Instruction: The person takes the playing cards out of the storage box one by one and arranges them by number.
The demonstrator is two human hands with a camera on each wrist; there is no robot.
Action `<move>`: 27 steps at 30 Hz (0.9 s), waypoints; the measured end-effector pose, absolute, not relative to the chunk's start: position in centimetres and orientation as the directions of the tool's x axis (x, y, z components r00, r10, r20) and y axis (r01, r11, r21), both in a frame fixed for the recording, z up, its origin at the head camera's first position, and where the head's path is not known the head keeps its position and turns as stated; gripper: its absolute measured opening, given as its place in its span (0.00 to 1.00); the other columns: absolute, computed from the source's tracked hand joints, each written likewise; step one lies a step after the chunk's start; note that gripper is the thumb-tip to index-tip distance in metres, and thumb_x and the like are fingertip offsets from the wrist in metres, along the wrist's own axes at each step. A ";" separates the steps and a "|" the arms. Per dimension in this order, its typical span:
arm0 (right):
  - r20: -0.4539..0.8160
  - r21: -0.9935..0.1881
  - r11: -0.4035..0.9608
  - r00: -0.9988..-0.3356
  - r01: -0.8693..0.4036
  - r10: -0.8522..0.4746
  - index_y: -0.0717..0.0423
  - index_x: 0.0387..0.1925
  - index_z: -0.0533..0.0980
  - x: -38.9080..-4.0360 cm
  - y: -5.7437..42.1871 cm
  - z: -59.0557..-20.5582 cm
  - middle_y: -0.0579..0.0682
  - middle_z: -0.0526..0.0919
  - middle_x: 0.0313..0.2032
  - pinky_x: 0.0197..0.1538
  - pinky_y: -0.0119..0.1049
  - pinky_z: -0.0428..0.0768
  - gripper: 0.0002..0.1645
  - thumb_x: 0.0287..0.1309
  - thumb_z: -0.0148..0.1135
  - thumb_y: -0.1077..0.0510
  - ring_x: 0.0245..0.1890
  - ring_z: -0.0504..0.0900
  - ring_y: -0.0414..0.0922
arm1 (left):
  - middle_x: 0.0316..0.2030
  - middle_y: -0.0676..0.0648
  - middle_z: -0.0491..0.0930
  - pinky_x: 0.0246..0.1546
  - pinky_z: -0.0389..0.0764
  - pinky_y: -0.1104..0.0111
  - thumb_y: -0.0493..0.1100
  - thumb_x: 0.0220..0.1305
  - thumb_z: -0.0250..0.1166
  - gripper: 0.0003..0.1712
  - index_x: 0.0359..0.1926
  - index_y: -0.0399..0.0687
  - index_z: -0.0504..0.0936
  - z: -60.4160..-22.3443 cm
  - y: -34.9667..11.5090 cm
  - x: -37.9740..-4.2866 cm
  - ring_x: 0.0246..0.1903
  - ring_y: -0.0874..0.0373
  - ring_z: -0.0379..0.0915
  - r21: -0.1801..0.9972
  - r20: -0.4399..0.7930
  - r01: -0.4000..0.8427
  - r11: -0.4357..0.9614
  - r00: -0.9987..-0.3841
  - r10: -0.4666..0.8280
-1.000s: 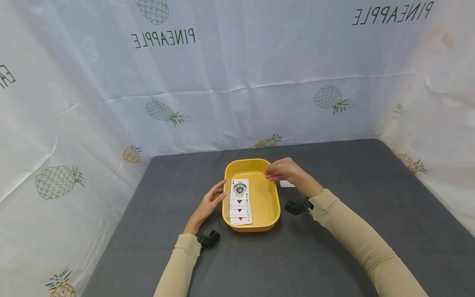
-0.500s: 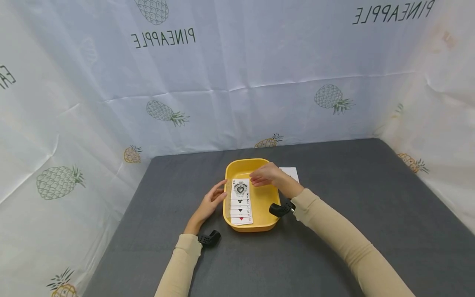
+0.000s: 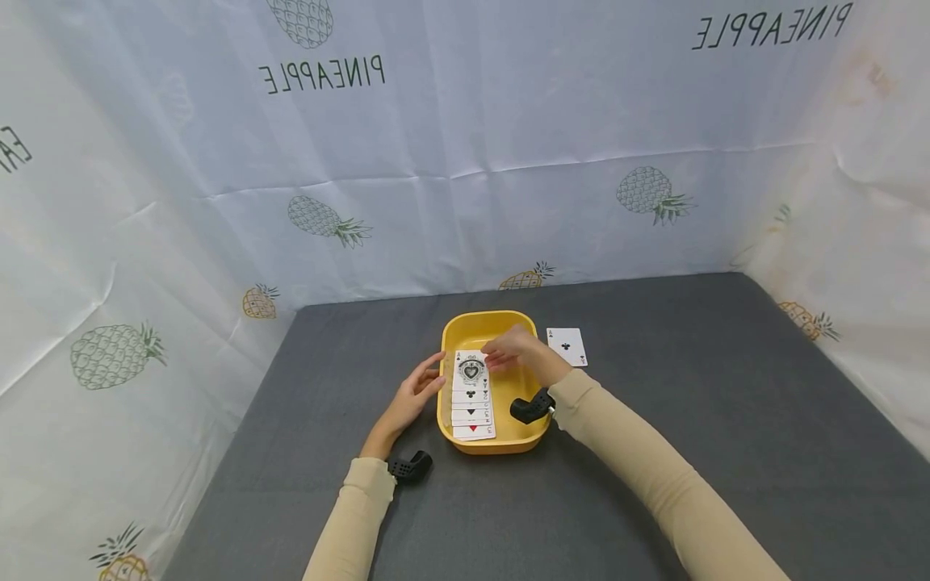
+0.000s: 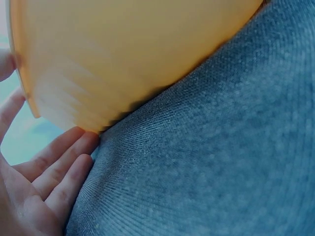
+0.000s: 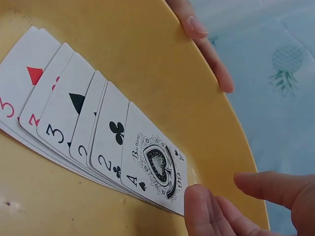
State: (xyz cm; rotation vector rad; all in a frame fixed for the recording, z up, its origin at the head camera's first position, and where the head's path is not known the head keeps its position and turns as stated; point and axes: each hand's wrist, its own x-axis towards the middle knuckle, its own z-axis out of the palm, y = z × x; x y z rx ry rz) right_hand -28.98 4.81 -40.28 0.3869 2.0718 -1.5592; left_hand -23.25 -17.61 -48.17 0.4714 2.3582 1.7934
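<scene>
A yellow tray [image 3: 494,447] holds an overlapping row of playing cards [image 3: 471,415] along its left side. The ace of spades [image 5: 155,160] lies uppermost, with twos and threes showing below it. My right hand [image 3: 514,347] is inside the tray at the ace's right edge. In the right wrist view its fingertips [image 5: 198,206] are beside the card's corner, the thumb [image 5: 268,187] held apart and nothing between them. My left hand [image 3: 401,403] rests on the tray's left side. Its lower fingers [image 4: 74,177] touch the outer wall, while other fingertips [image 5: 198,27] reach the rim.
An ace of clubs [image 3: 567,347] lies face up on the dark grey table cloth [image 3: 654,339], just right of the tray. A white curtain [image 3: 465,226] printed with pineapples hangs behind and along both sides.
My right hand has moved left from the tray's right rim to the ace of spades, uncovering the ace of clubs on the table. My left hand stays at the tray's side.
</scene>
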 end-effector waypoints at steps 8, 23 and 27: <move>-0.561 -0.781 0.335 -0.828 0.527 -0.003 0.71 0.39 0.77 -29.5 4.3 -42.0 0.53 0.77 0.19 0.35 0.38 0.85 0.11 0.58 0.63 0.65 0.15 0.80 0.42 | 0.58 0.31 0.74 0.61 0.73 0.61 0.42 0.71 0.55 0.30 0.72 0.50 0.60 -48.1 -17.6 -23.2 0.58 0.42 0.74 0.960 0.080 0.163 0.228 -0.939 0.335; -0.544 -0.768 0.376 -0.838 0.518 0.044 0.64 0.26 0.74 -29.2 3.8 -42.8 0.50 0.75 0.13 0.24 0.32 0.82 0.10 0.52 0.70 0.64 0.11 0.76 0.41 | 0.59 0.26 0.71 0.62 0.72 0.56 0.39 0.72 0.53 0.31 0.73 0.41 0.57 -45.3 -17.4 -21.9 0.59 0.36 0.71 0.961 0.048 0.145 0.237 -0.927 0.371; -0.551 -0.738 0.422 -0.831 0.526 0.071 0.62 0.22 0.74 -29.4 3.5 -42.9 0.49 0.75 0.12 0.25 0.33 0.82 0.14 0.48 0.73 0.61 0.11 0.76 0.41 | 0.59 0.26 0.71 0.63 0.71 0.53 0.39 0.72 0.53 0.31 0.73 0.41 0.57 -45.2 -17.3 -21.8 0.59 0.36 0.71 0.961 0.053 0.147 0.233 -0.929 0.366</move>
